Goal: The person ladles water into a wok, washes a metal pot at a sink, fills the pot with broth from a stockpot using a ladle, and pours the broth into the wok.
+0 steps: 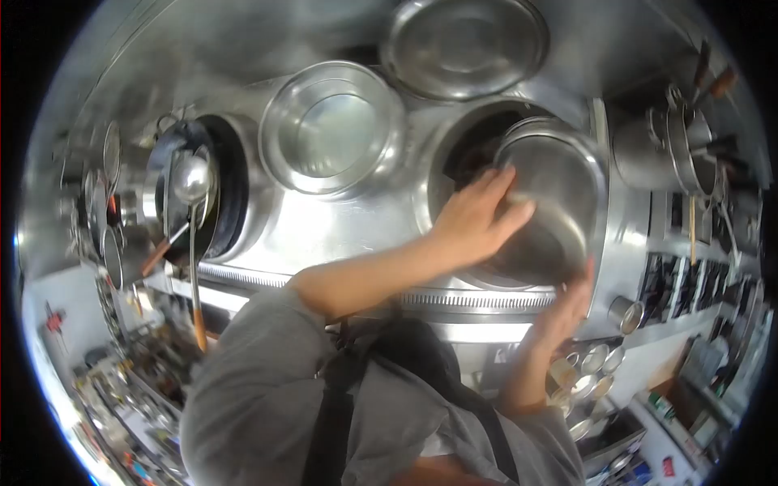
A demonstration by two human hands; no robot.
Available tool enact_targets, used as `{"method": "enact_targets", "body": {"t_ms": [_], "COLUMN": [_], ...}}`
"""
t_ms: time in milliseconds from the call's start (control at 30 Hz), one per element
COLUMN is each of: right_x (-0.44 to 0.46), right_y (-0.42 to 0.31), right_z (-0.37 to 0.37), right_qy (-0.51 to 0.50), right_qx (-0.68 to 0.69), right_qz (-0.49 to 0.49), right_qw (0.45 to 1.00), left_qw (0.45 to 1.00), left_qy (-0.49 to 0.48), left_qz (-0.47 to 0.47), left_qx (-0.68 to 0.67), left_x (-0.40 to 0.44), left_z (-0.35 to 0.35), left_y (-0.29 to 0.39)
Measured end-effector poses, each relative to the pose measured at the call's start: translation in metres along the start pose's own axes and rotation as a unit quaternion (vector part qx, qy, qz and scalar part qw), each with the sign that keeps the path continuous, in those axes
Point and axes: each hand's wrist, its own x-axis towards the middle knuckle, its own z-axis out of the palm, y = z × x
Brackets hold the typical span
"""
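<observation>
A large round stainless steel pot (551,190) stands tilted over the right-hand burner opening, its shiny inner wall showing. My left hand (478,215) is at the pot's left rim, with fingers and thumb over the edge. My right hand (574,296) presses against the lower right side of the same pot and is slightly blurred; part of its grip is hidden by the rim. Under the pot, the dark round burner opening (463,146) shows at the left.
A steel basin (271,130) with clear liquid stands left of the burner. A large round steel lid or tray (466,40) leans at the back. On the left, a ladle (193,180) lies across a dark wok (231,190). Several pots (640,158) stand at the right.
</observation>
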Motion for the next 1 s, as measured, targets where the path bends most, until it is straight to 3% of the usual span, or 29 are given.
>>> {"method": "enact_targets", "body": {"t_ms": [33,100,133,167,200,233,267,300,367,400,433,467,500,567,633,700,767,833,867,900,967,1000], "right_x": [-0.007,-0.021,-0.025,-0.035,-0.041,-0.045,-0.045,-0.04,-0.049,-0.043,-0.038,-0.041,-0.044,-0.027,-0.04,-0.031,-0.054,-0.079,-0.086,-0.087,-0.093,-0.096], "right_y": [0.007,-0.008,-0.016,-0.022,-0.027,-0.028,-0.011,0.004,-0.024,-0.032,-0.039,-0.062,-0.088,-0.089,-0.121,-0.096,-0.1,-0.098,-0.092,-0.082,-0.072,-0.072], "right_z": [-0.014,-0.01,-0.001,0.013,0.033,0.049,0.066,0.084,0.122,0.136,0.149,0.168,0.189,0.232,0.27,0.293,0.295,0.285,0.276,0.264,0.237,0.224], "right_qy": [0.018,0.025,-0.01,0.024,0.01,-0.004,-0.021,-0.039,-0.074,-0.123,-0.169,-0.174,-0.178,-0.214,-0.232,-0.235,-0.249,-0.281,-0.281,-0.29,-0.295,-0.292], "right_qx": [-0.052,0.058,0.096,0.273,0.27,0.265,0.253,0.243,0.217,0.179,0.139,0.07,0.0,0.014,-0.12,-0.069,-0.029,-0.004,-0.002,-0.009,-0.013,-0.017], "right_qz": [-0.068,-0.121,-0.096,-0.02,0.045,0.11,0.097,0.082,0.073,0.028,-0.015,-0.042,-0.069,-0.066,-0.056,-0.119,-0.124,-0.11,-0.108,-0.091,-0.07,-0.056], "right_qw": [0.996,0.991,0.991,0.961,0.962,0.958,0.962,0.966,0.971,0.976,0.976,0.981,0.982,0.974,0.964,0.962,0.96,0.953,0.953,0.953,0.953,0.955], "left_qw": [0.995,0.956,0.955,0.948,0.945,0.97,0.967,0.963,0.992,0.991,0.986,0.929,0.927,0.846,0.828,0.836,0.832,0.926,0.962,0.985,0.962,0.961], "left_qy": [0.054,-0.023,0.049,0.12,0.128,0.136,0.143,0.158,0.03,0.043,0.079,0.105,0.107,0.127,0.16,0.188,0.202,0.181,0.139,0.145,0.135,0.132], "left_qz": [0.07,0.055,0.077,0.095,0.097,0.155,0.209,0.217,0.106,0.111,0.015,-0.083,-0.081,-0.142,-0.159,-0.209,-0.192,-0.198,-0.198,-0.086,0.004,0.006], "left_qx": [-0.048,-0.286,-0.283,-0.28,-0.284,-0.132,0.026,0.025,0.055,0.057,-0.147,-0.346,-0.35,-0.498,-0.514,-0.472,-0.479,-0.267,-0.128,0.046,0.237,0.241], "left_x": [-0.032,-0.08,-0.089,-0.099,-0.101,-0.096,-0.092,-0.092,-0.095,-0.095,-0.095,-0.099,-0.102,-0.094,-0.082,-0.074,-0.075,-0.074,-0.092,-0.087,-0.1,-0.108], "left_z": [-0.016,-0.053,-0.073,-0.091,-0.108,-0.128,-0.147,-0.161,-0.18,-0.186,-0.19,-0.192,-0.199,-0.22,-0.235,-0.255,-0.281,-0.301,-0.319,-0.314,-0.301,-0.299], "left_y": [-0.005,-0.021,-0.017,-0.012,-0.016,-0.021,-0.025,-0.037,-0.083,-0.103,-0.124,-0.141,-0.153,-0.17,-0.194,-0.219,-0.212,-0.197,-0.152,-0.152,-0.122,-0.116]}}
